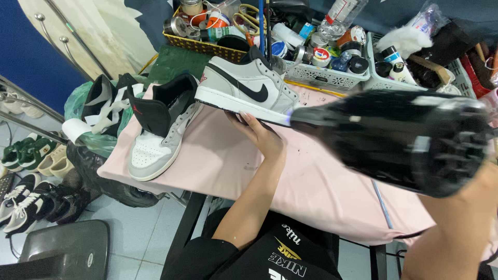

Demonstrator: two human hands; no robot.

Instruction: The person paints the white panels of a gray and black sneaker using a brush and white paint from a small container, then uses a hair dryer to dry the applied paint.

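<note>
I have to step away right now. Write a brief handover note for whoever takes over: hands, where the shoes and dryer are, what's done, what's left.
Left hand: grip under the sole of the grey-and-white sneaker, lifted on its side above the pink cloth.
Right hand: grip on the black hair dryer, nozzle close to the sneaker's heel end.
Second sneaker: lies on the cloth to the left, tongue pulled open, no laces.
Supply baskets stand behind.
Done: cannot tell how far drying has got.
Left: likely the rest of this shoe, then the second one.
</note>
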